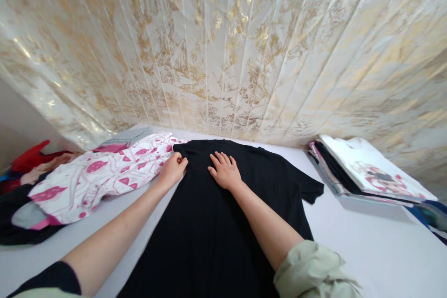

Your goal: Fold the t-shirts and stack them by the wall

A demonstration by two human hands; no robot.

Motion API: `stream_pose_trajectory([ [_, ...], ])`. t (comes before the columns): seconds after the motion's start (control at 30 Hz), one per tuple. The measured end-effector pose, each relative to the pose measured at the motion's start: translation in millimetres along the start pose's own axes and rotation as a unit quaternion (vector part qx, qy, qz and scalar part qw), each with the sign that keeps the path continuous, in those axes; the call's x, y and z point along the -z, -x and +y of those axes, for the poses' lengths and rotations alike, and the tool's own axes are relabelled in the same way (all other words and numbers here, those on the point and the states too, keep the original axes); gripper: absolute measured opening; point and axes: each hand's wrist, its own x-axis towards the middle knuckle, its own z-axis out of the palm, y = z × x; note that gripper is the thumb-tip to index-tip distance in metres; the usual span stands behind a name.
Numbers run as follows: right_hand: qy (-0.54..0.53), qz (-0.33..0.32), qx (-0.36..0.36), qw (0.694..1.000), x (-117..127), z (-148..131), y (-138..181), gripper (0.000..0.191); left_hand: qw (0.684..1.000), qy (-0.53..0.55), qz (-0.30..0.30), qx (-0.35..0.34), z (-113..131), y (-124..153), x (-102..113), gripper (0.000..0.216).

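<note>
A black short-sleeved shirt (216, 223) lies spread over the white surface, its right sleeve stretched out to the side. At the shirt's upper left edge, my left hand (173, 167) is closed in a pinch on the black cloth by the left sleeve. My right hand (225, 170) rests flat on the upper middle of the shirt, fingers spread and pointing away from me. The lower end of the shirt runs out of view at the bottom.
White clothing with pink print (104, 172) lies loosely at the left, beside red and black garments (31, 158). A stack of folded clothes (377, 167), white on top, sits at the right. A gold-patterned curtain (223, 56) hangs behind the white surface (363, 242).
</note>
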Motion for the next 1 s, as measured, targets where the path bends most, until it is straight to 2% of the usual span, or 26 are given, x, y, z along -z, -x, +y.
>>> stream_pose_trajectory([
  [0.13, -0.002, 0.007, -0.001, 1.000, 1, -1, 1, 0.054, 0.994, 0.099, 0.034, -0.031, -9, 5, 2, 0.020],
  [0.4, -0.033, 0.036, -0.001, 0.999, 10, -4, 4, 0.046, 0.966, 0.255, -0.032, -0.021, 1, 17, -7, 0.021],
  [0.5, -0.050, 0.039, 0.010, 0.998, 15, -16, 8, 0.045, 0.956, 0.288, -0.038, -0.024, 3, 20, -6, 0.020],
  [0.6, -0.081, 0.028, 0.015, 0.996, 17, -40, 7, 0.050, 0.950, 0.308, -0.039, -0.041, 6, 21, -5, 0.021],
  [0.73, -0.148, 0.011, -0.066, 0.987, 16, -67, -8, 0.047, 0.940, 0.324, -0.025, -0.107, 9, 21, -9, 0.022],
  [0.8, -0.180, -0.008, -0.109, 0.978, 15, -71, -18, 0.038, 0.925, 0.362, -0.055, -0.098, 9, 21, -12, 0.024],
  [0.9, -0.201, -0.006, -0.131, 0.971, 11, -69, -25, 0.027, 0.906, 0.405, -0.101, -0.066, 10, 20, -17, 0.029],
  [1.0, -0.191, 0.032, -0.123, 0.973, 4, -68, -18, 0.028, 0.910, 0.402, -0.085, -0.053, 11, 19, -17, 0.034],
])
